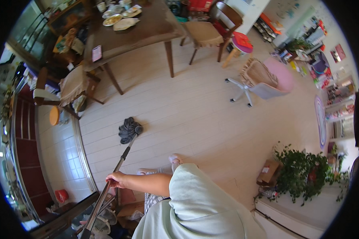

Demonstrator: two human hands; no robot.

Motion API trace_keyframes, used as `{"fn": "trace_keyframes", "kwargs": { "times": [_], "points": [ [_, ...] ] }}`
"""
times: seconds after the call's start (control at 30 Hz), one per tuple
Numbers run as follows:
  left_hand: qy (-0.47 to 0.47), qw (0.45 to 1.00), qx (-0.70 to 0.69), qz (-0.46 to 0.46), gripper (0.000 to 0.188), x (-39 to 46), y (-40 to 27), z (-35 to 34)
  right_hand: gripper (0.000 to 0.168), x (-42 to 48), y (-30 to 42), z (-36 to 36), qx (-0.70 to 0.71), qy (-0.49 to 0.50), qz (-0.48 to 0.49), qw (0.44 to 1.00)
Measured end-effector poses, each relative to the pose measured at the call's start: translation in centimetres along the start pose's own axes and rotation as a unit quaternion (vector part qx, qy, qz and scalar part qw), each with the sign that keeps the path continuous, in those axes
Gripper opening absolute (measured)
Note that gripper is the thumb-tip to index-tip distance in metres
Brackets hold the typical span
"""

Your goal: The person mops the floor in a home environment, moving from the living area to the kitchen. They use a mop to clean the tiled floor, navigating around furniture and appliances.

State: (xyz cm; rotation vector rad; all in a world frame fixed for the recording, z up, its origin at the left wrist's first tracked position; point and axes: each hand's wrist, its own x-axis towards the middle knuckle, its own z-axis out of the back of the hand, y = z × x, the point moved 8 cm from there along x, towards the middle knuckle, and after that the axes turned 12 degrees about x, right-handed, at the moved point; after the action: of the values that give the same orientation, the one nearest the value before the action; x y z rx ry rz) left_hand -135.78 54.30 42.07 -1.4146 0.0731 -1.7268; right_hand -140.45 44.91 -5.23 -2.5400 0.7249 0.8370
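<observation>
My right hand [116,179], its bare arm reaching left from a pale green sleeve, is closed around the metal handle [119,162] of a mop. The handle slopes from the lower left up to the mop's grey string head [129,130], which lies spread on the light plank floor [179,119]. A dark grip shows at the handle's near end. Beside that end is a small pinkish patch; whether it is part of my left hand cannot be told, and no left arm shows. My feet stand on the floor to the right of the handle.
A wooden table [137,35] with plates and a phone stands ahead, with chairs [203,31] at its sides. A swivel chair [257,80] is at right, near a leafy potted plant [302,173] and a cardboard box [268,172]. A floor track [83,155] borders tiles at left.
</observation>
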Motion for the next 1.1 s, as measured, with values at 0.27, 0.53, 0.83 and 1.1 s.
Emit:
{"fn": "trace_keyframes", "kwargs": {
  "times": [0.27, 0.53, 0.83, 1.1],
  "points": [
    [0.007, 0.991, -0.099, 0.088, 0.029, 0.3, 3.4, -11.2, 0.007, -9.0, 10.0, 12.5, 0.094, -0.006, 0.153, 0.984],
    [0.319, 0.853, -0.341, 0.234, 0.021, -10.7, 2.9, -34.4, 0.005, -28.1, 23.3, 36.0, 0.255, -0.222, 0.487, 0.805],
    [0.516, 0.727, -0.411, 0.19, 0.008, -11.6, -4.3, -39.6, 0.015, -34.6, 19.9, 43.2, 0.31, -0.321, 0.433, 0.784],
    [0.399, 0.796, -0.424, 0.164, 0.016, -2.8, -3.0, -29.5, 0.014, -30.2, 15.4, 26.1, 0.168, -0.239, 0.272, 0.917]
  ]
}}
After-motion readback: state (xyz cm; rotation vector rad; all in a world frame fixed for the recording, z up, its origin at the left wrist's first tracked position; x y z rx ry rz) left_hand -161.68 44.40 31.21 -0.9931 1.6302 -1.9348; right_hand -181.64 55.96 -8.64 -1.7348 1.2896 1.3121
